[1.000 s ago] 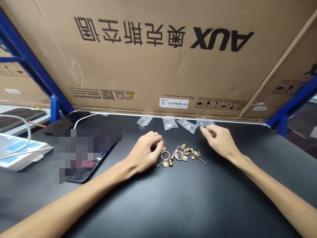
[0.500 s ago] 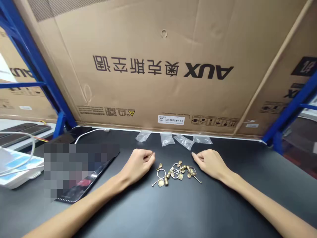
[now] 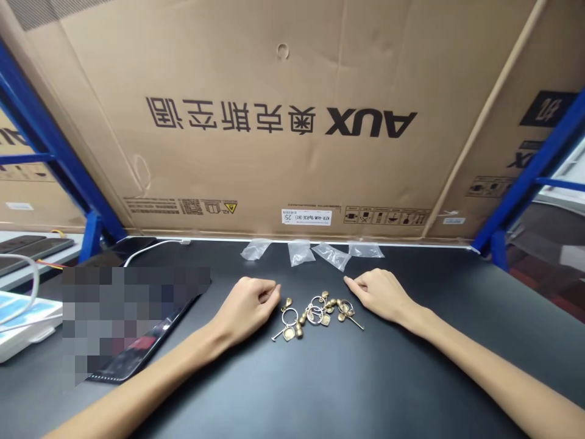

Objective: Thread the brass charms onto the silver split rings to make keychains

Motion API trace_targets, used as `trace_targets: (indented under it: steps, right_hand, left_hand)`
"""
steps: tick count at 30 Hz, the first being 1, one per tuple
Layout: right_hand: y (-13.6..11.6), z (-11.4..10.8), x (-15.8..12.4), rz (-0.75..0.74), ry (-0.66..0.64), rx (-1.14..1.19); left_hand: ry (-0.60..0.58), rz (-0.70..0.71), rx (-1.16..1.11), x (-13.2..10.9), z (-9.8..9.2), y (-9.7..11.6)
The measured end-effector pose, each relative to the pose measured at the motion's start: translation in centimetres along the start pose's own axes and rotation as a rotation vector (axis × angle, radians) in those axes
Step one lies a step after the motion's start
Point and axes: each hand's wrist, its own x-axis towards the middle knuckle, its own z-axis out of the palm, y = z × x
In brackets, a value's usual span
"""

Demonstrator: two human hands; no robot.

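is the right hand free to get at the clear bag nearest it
Probably yes: the right hand looks empty, and the clear bag sits just beyond it with only bare table between.

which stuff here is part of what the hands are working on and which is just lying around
In hand: brass-coloured charms on silver key rings, lying between the curled left hand and right hand; probably the four small clear plastic bags behind them.
Lying about: big brown cardboard box, black flat tablet, white cable.

Big cardboard box [image 3: 292, 91] behind black table [image 3: 320, 390], blue rack post [image 3: 92, 231]
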Motion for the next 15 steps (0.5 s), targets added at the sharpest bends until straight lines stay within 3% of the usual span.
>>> trace_targets:
  steps: [15]
  right_hand:
    - [0.11, 0.23, -0.01, -0.018, 0.000, 0.023]
  left_hand:
    - [-0.057, 0.010, 0.022, -0.18, -0.05, 0.09]
